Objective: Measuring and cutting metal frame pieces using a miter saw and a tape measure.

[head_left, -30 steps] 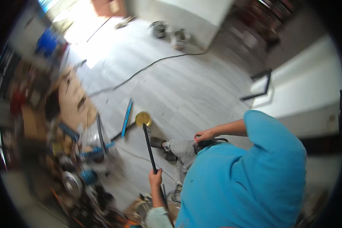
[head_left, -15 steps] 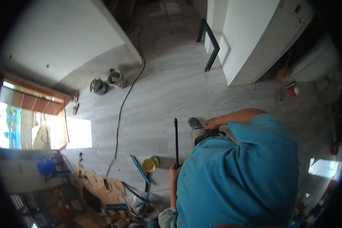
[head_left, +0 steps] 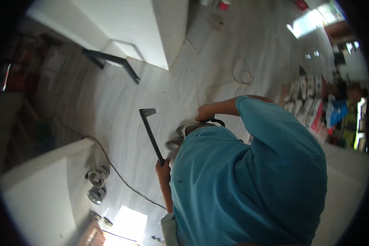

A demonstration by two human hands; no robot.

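Note:
My left hand (head_left: pixel 163 167) is closed round the near end of a dark metal frame piece (head_left: pixel 151 133). This piece is a long straight bar with a short arm bent off at its far end, held out over the floor. At my waist, my right hand (head_left: pixel 206 112) has its fingers curled in next to a dark curved strap or handle (head_left: pixel 218 121); what it grips is too small and shadowed to make out. My blue shirt hides part of my left wrist area and my lower body.
A similar dark angled frame (head_left: pixel 115 58) leans against the white wall corner (head_left: pixel 162 37). A thin pale cable (head_left: pixel 242 82) lies on the marble-look floor. Two metal buckets (head_left: pixel 96 194) and a dark cable (head_left: pixel 115 166) are at lower left. Stacked sacks (head_left: pixel 305 98) stand at the right.
I have turned to the right, so the wall corner and leaning frame shift left and sacks come into view. The held piece has swung with me, and its bent end now shows.

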